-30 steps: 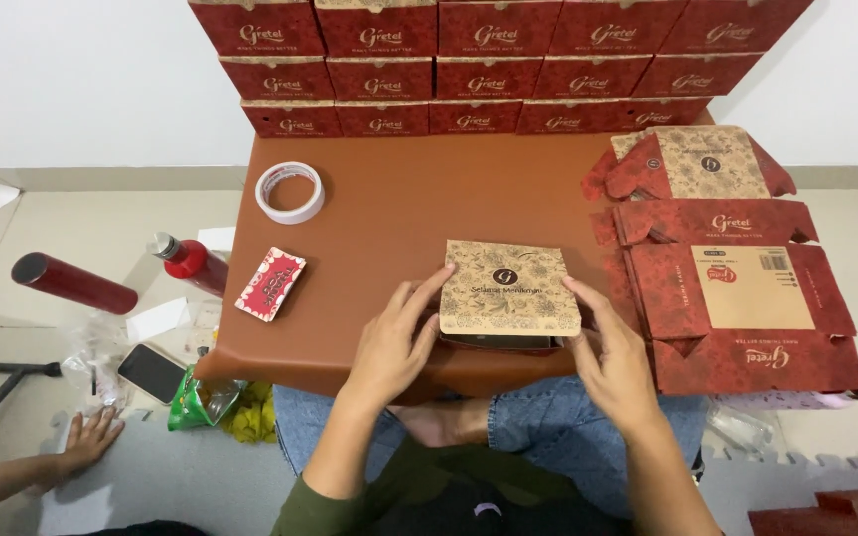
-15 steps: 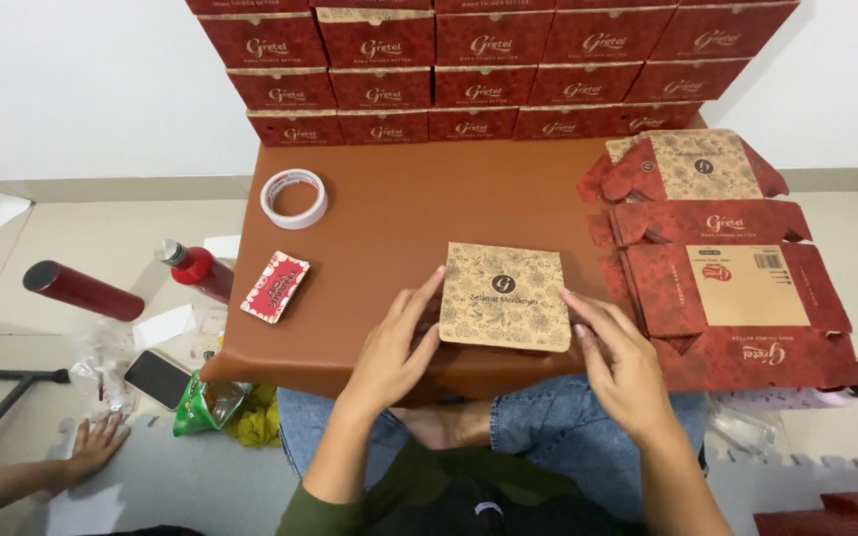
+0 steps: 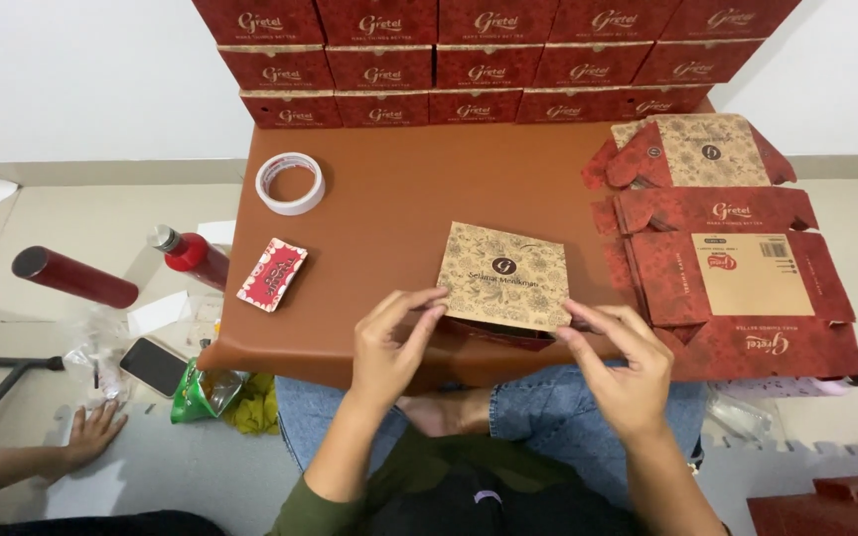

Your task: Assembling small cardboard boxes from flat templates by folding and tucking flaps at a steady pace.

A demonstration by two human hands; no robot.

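A small box with a tan patterned lid [image 3: 506,274] rests near the front edge of the brown table [image 3: 399,199]; a dark red underside shows beneath it. My left hand [image 3: 389,342] pinches its lower left corner with the fingertips. My right hand [image 3: 620,365] holds the lower right corner, fingers curled at the edge. The lid lies tilted, its near edge slightly raised.
Flat unfolded red cartons [image 3: 737,268] are piled at the table's right. Red boxes [image 3: 469,60] are stacked along the wall. A tape roll [image 3: 290,183] and a small red packet [image 3: 272,274] lie to the left. On the floor: red bottles [image 3: 73,276], a phone [image 3: 154,365], another person's hand [image 3: 91,434].
My hands slid from the box's sides down to its near corners. The box shifted a little and its lid now lies skewed. The camera view dropped slightly.
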